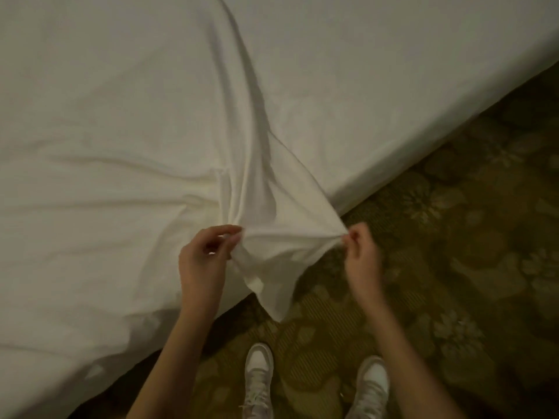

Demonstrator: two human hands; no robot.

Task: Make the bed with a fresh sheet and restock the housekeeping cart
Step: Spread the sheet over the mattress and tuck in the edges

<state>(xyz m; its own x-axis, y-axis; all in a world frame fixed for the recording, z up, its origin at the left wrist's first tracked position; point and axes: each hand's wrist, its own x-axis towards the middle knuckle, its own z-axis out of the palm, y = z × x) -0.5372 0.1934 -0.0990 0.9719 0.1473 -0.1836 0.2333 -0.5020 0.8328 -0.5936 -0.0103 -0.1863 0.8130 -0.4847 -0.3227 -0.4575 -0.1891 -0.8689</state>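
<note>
A white sheet (127, 140) lies spread over the bed (393, 95), which fills the upper left of the head view. At the bed's near corner a flap of the sheet is lifted and stretched taut. My left hand (202, 261) pinches the flap's left edge between thumb and fingers. My right hand (361, 252) pinches its right tip, out past the mattress edge. A loose point of sheet hangs down between my hands toward the floor. Long creases run from the pinched corner up across the bed.
A patterned green-brown floral carpet (453, 267) covers the floor to the right and below the bed. My two white sneakers (258, 379) stand on it just in front of the bed corner. No cart is in view.
</note>
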